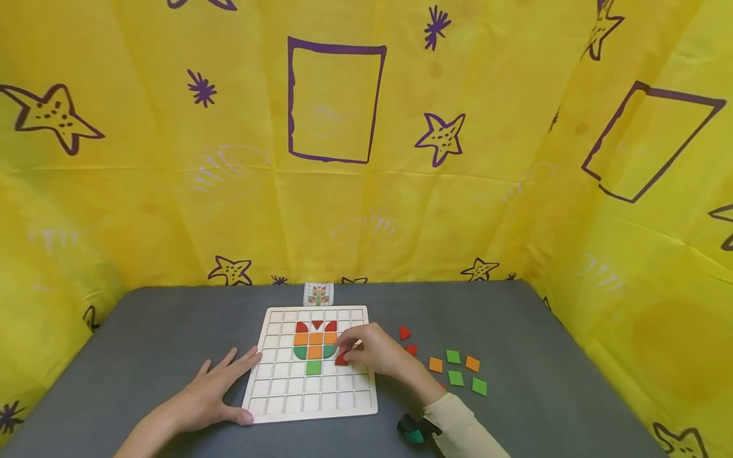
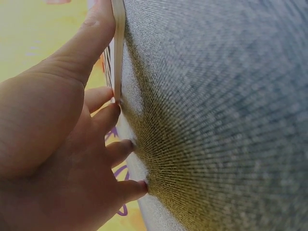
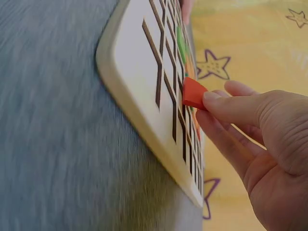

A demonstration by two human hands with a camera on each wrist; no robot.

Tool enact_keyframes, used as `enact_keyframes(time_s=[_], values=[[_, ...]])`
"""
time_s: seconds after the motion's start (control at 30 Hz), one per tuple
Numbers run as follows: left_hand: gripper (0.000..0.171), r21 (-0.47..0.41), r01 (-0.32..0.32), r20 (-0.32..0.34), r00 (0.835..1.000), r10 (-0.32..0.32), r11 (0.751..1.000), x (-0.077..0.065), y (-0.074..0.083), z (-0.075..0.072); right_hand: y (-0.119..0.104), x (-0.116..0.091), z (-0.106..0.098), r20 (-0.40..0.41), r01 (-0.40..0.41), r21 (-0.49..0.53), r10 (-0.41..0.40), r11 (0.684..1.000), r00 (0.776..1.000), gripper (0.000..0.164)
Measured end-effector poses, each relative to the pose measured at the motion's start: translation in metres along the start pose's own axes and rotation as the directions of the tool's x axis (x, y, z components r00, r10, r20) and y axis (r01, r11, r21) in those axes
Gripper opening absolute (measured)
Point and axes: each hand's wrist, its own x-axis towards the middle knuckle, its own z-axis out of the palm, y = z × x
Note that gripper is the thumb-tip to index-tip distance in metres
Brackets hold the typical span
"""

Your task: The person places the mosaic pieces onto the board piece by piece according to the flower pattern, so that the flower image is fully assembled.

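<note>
A white gridded board (image 1: 280, 387) lies on the dark grey table, with red, orange and green tiles set in its squares as a figure. My left hand (image 1: 214, 394) rests at the board's left side, fingers spread. Its thumb and forefinger touch the edge, and the other fingertips meet the cloth in the left wrist view. Between thumb and fingers, my right hand (image 1: 375, 350) pinches a red tile (image 3: 193, 93) with one curved side. That tile is over the board's right half, beside the green curved tile (image 1: 329, 351); whether it touches the board I cannot tell.
Right of the board lie loose orange tiles (image 1: 436, 364), green tiles (image 1: 479, 386) and red tiles (image 1: 404, 333), some partly behind the right forearm. A small pattern card (image 1: 318, 294) sits at the board's far edge. Yellow patterned cloth (image 1: 343, 210) walls the table.
</note>
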Motion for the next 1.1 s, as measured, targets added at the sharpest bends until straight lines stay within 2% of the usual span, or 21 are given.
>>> enact_keyframes(time_s=[0.17,0.37,0.6,0.9,1.1], values=[[0.110,0.001,0.002,0.005,1.000,-0.002,1.000,0.001,0.001,0.001,-0.007,0.005,0.009,0.023,-0.019,0.035,0.019,0.999,1.000,0.020],[0.110,0.001,0.010,0.005,1.000,-0.010,1.000,0.001,0.003,0.001,-0.013,0.009,0.013,0.041,-0.052,-0.017,0.052,0.999,0.998,0.020],[0.110,0.013,-0.008,-0.007,1.000,0.008,1.000,0.000,0.003,0.000,-0.013,0.009,0.015,0.057,-0.054,-0.015,0.055,0.998,0.997,0.019],[0.111,0.021,-0.008,-0.008,1.000,0.008,1.000,0.000,0.002,0.000,-0.013,0.011,0.017,0.068,-0.031,-0.094,0.037,0.995,0.997,0.018],[0.111,0.017,-0.024,-0.015,1.000,0.024,1.000,0.000,0.001,0.001,-0.012,0.012,0.018,0.070,-0.026,-0.096,0.033,0.995,0.997,0.018]])
